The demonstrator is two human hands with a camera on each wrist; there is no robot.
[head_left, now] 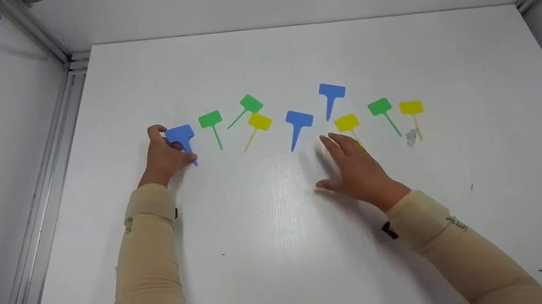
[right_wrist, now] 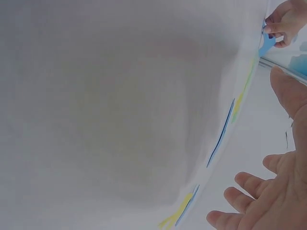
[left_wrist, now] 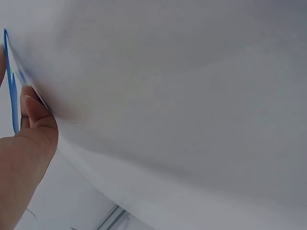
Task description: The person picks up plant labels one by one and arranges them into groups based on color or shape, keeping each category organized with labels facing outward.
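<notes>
My left hand [head_left: 165, 155] holds a blue T-shaped plant label [head_left: 180, 133] at the left end of a loose row. In the left wrist view that blue label [left_wrist: 11, 91] shows edge-on beside the curled fingers [left_wrist: 38, 112]. Over the table's middle right, my right hand [head_left: 357, 172] has its fingers extended and spread, with nothing held. Its fingertips partly cover the stem of a yellow label [head_left: 347, 123]. Another blue label [head_left: 299, 119] lies just left of it, and a third blue one [head_left: 332, 91] lies farther back.
Green labels [head_left: 210, 119] [head_left: 251, 103] and a yellow label [head_left: 260, 121] lie right of my left hand. Another green label [head_left: 379, 106] and yellow label [head_left: 411, 107] lie at the right. Panels enclose the white table [head_left: 274, 274], with a metal rail [head_left: 46, 198] on the left.
</notes>
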